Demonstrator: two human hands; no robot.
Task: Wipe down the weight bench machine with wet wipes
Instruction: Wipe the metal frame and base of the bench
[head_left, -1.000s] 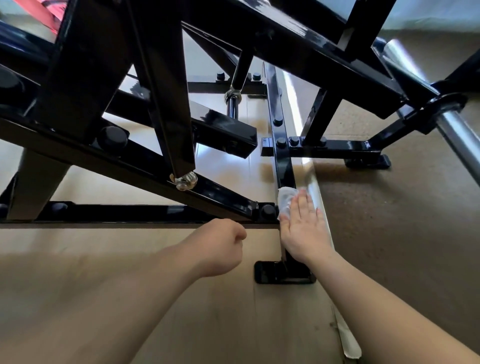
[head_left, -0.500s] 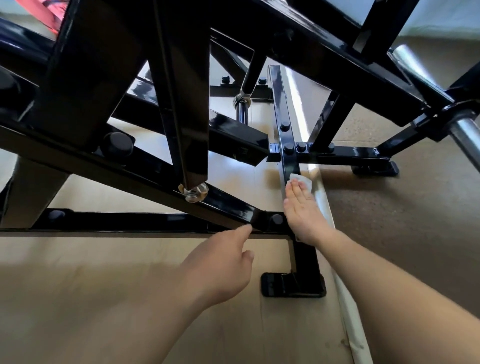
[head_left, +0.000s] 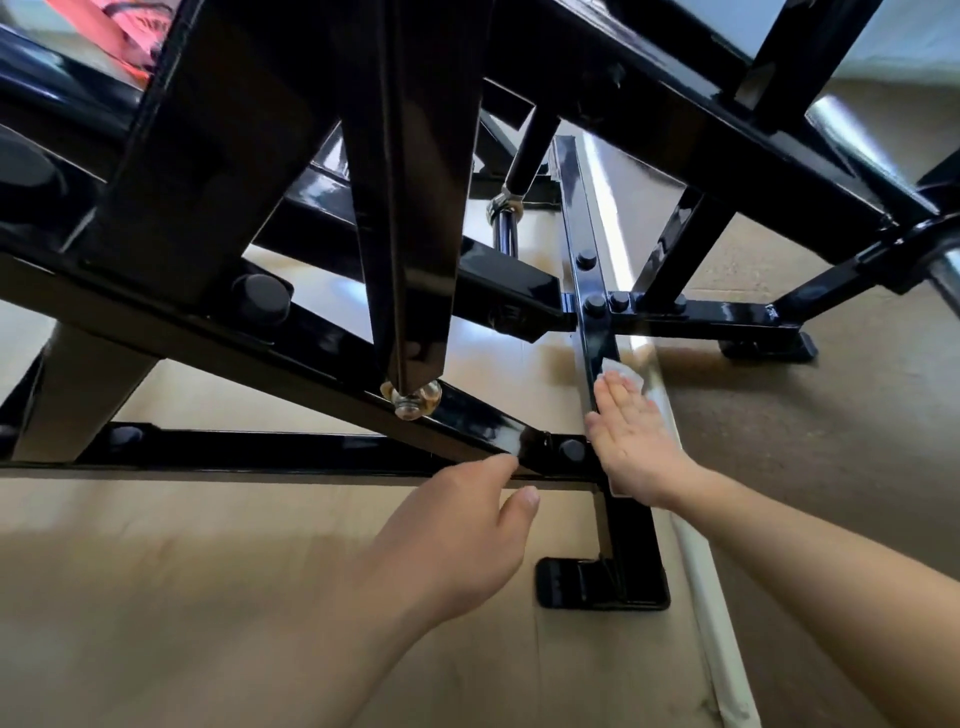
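Weight bench machine (head_left: 322, 218), a glossy black steel frame, stands on the pale floor (head_left: 156, 597) and fills the upper view. Its base bar (head_left: 576, 208) runs away from the person beside a white edge strip (head_left: 709, 623). The right hand (head_left: 631, 447) lies flat on that bar, fingers straight and close together, pressing a wet wipe (head_left: 623, 375) whose edge shows past the fingertips. The left hand (head_left: 457, 540) holds nothing; its fingers are loosely curled, and the forefinger tip touches the cross bar (head_left: 260, 457) near the bolted joint. The wipe is only pressed, not gripped, so it could bunch or slip out from under the palm. This is likeliest at the bolt heads (head_left: 594, 303) just ahead, where the cloth may snag and fingertips may knock the raised caps. The wipe sits toward the bar's right edge, so the left face and the sides may be missed. The wet paint is probably slick, and a single bracing fingertip could slide. The slanting struts hang close overhead, so leaning further in risks a bump.
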